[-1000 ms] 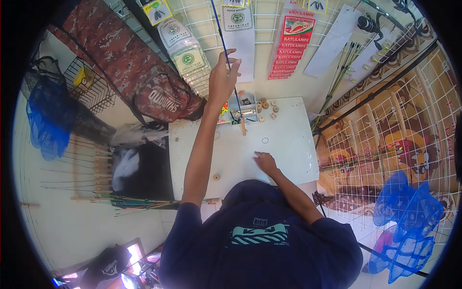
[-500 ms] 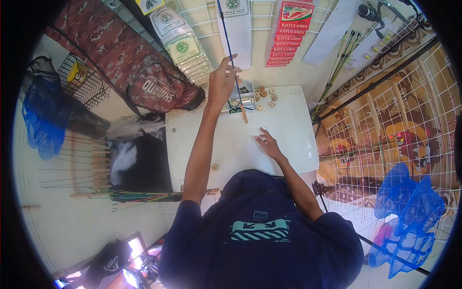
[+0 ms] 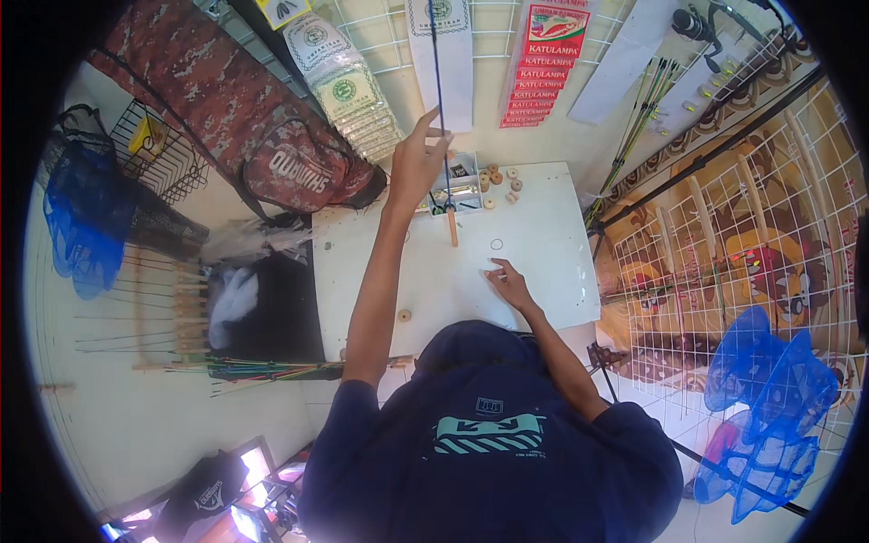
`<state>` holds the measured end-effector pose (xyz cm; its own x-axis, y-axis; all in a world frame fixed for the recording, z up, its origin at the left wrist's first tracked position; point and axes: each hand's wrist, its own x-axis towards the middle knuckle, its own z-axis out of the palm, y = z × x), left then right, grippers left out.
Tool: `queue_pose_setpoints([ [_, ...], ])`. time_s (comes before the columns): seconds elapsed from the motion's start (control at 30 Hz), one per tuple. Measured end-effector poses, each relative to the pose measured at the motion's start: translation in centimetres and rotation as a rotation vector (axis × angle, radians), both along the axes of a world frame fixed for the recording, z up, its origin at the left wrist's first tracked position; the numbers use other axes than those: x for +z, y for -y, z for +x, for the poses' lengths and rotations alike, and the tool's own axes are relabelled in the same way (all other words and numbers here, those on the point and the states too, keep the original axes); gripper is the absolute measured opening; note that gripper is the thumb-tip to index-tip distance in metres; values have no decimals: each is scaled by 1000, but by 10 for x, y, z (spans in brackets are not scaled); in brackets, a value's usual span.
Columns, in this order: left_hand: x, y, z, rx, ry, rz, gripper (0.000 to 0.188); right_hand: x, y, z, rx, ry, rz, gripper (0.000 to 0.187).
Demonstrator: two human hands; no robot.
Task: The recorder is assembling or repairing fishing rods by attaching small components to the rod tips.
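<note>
My left hand (image 3: 419, 161) is raised over the far side of the white table, its fingers closed round a thin dark fishing rod (image 3: 436, 63). The rod stands upright, its short light-brown handle (image 3: 453, 228) at the lower end, just in front of a divided box. My right hand (image 3: 511, 286) hovers over or rests on the table, fingers apart, with nothing seen in it. Just beyond those fingertips a thin dark ring (image 3: 496, 244) lies on the tabletop.
A white compartment box (image 3: 469, 204) holds small parts at the table's far edge, with several cork rings (image 3: 495, 177) beside it. Another cork ring (image 3: 405, 315) lies near left. Packets (image 3: 543, 68) hang behind; a camouflage rod bag (image 3: 290, 163) leans left. Blue nets (image 3: 778, 380) hang right.
The rod has swung more upright, its handle shifting slightly left and nearer. My right hand has drawn back a little toward me, away from the thin ring.
</note>
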<state>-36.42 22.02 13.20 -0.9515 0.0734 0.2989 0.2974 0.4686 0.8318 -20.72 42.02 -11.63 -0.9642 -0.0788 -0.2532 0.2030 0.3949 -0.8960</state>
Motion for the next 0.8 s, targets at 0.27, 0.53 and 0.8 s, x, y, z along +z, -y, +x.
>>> queue_pose_setpoints([
  [0.27, 4, -1, 1, -30, 6, 15, 48, -9, -7, 1, -8, -8, 0, 47],
  [0.53, -54, 26, 43, 373, -288, 401, 35, -11, -17, 10, -105, -40, -2, 40],
  [0.8, -249, 127, 185, 670, 74, -161, 31, -14, -43, 21, -230, -5, -149, 30],
])
